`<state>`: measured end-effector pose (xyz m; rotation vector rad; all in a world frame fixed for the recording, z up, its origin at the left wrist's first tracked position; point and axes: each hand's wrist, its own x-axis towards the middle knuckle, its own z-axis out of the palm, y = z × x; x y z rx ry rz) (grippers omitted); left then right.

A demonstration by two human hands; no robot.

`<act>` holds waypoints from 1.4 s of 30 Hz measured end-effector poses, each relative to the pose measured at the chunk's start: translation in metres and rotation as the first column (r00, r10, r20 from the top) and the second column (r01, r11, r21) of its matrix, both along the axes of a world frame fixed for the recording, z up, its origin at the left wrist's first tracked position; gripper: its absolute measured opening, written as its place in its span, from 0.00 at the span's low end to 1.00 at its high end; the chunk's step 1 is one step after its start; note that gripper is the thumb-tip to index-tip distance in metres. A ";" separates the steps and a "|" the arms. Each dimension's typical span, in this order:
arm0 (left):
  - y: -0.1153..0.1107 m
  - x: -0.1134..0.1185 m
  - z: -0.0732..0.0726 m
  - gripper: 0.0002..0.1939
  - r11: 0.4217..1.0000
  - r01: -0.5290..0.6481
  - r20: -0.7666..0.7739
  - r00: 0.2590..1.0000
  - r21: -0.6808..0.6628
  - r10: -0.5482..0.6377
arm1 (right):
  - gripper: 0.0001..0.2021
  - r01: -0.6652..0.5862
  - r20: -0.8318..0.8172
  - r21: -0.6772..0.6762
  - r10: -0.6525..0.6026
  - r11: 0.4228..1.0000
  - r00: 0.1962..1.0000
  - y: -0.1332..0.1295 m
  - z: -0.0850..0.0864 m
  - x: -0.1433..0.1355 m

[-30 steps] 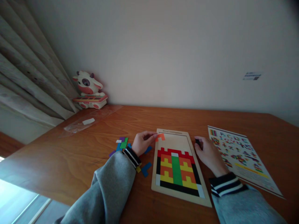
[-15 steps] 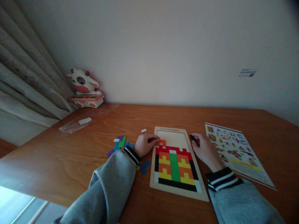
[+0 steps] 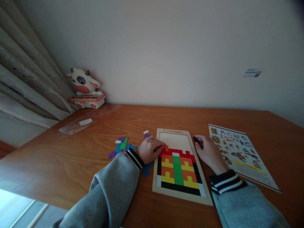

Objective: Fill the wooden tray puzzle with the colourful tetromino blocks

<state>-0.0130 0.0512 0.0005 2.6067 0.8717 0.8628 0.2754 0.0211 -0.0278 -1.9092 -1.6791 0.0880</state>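
Note:
A wooden puzzle board (image 3: pixel 182 197) lies in front of me, its lower part filled with red, orange, yellow, green, black and white pieces. My left hand (image 3: pixel 150 148) reaches over the board's left edge with its fingers closed at an orange puzzle piece (image 3: pixel 167 148). Most of that piece is hidden under the fingertips, by the red row (image 3: pixel 178 152). Just off the board's right edge, my right hand (image 3: pixel 207 152) pinches a black puzzle piece (image 3: pixel 196 139).
Loose colored pieces (image 3: pixel 123 145) lie left of the board, with a blue piece (image 3: pixel 146 170) partly under my left wrist. A printed pattern sheet (image 3: pixel 242 152) lies at right. Farther back are a clear plastic bag (image 3: pixel 73 128) and a cow toy (image 3: pixel 86 88).
My left fingers have shifted slightly right and down over the orange piece, covering more of it. My right hand stays put with the black piece.

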 end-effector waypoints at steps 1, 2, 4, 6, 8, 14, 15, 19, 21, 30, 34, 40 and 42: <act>-0.001 0.000 0.000 0.12 1.000 0.002 0.007 1.000 -0.002 -0.002 | 0.16 0.002 0.001 -0.002 -0.002 1.000 1.000 0.000 0.001 0.000; -0.002 0.000 0.001 0.12 1.000 0.007 0.015 1.000 -0.005 -0.006 | 0.16 0.003 0.002 -0.005 -0.003 1.000 1.000 0.000 0.001 -0.001; -0.004 -0.001 0.002 0.12 1.000 0.019 0.030 0.999 -0.011 -0.019 | 0.17 0.001 0.010 -0.005 -0.001 1.000 1.000 -0.001 0.001 -0.001; -0.006 -0.001 0.001 0.11 1.000 0.020 0.048 0.999 -0.013 -0.019 | 0.17 -0.003 0.022 0.010 0.003 1.000 1.000 -0.001 0.000 -0.002; -0.008 -0.003 0.000 0.11 1.000 0.000 0.079 0.997 -0.020 0.001 | 0.16 -0.003 0.027 0.038 0.002 0.999 1.000 -0.002 -0.003 -0.002; -0.011 -0.008 0.001 0.10 0.991 -0.081 0.183 0.978 -0.106 0.099 | 0.15 -0.039 -0.037 0.084 0.043 0.996 0.998 -0.003 -0.009 0.002; -0.011 -0.009 0.001 0.10 0.985 -0.105 0.198 0.971 -0.135 0.131 | 0.16 -0.043 -0.040 0.086 0.047 0.995 0.998 -0.004 -0.009 0.002; -0.009 -0.012 0.000 0.11 0.933 -0.214 0.235 0.929 -0.288 0.286 | 0.16 -0.062 -0.003 0.141 0.063 0.988 0.998 -0.007 -0.002 0.000; -0.007 -0.013 -0.002 0.12 0.901 -0.239 0.247 0.907 -0.361 0.340 | 0.15 -0.110 0.018 0.199 0.109 0.974 0.994 -0.009 0.004 -0.003; -0.007 -0.013 -0.002 0.13 0.888 -0.208 0.248 0.912 -0.409 0.327 | 0.12 -0.487 -0.089 0.130 0.500 0.864 0.862 -0.023 0.020 -0.027; -0.007 -0.011 -0.004 0.13 0.894 -0.194 0.257 0.914 -0.404 0.314 | 0.11 -0.516 -0.104 0.061 0.520 0.854 0.848 -0.023 0.019 -0.029; -0.005 -0.009 -0.003 0.15 0.848 -0.087 0.378 0.868 -0.522 0.322 | 0.13 -0.490 -0.155 0.069 0.494 0.869 0.855 -0.022 0.015 -0.024; -0.002 -0.013 0.003 0.16 0.825 -0.011 0.464 0.823 -0.566 0.329 | 0.13 -0.432 -0.175 0.086 0.440 0.898 0.881 -0.021 0.013 -0.020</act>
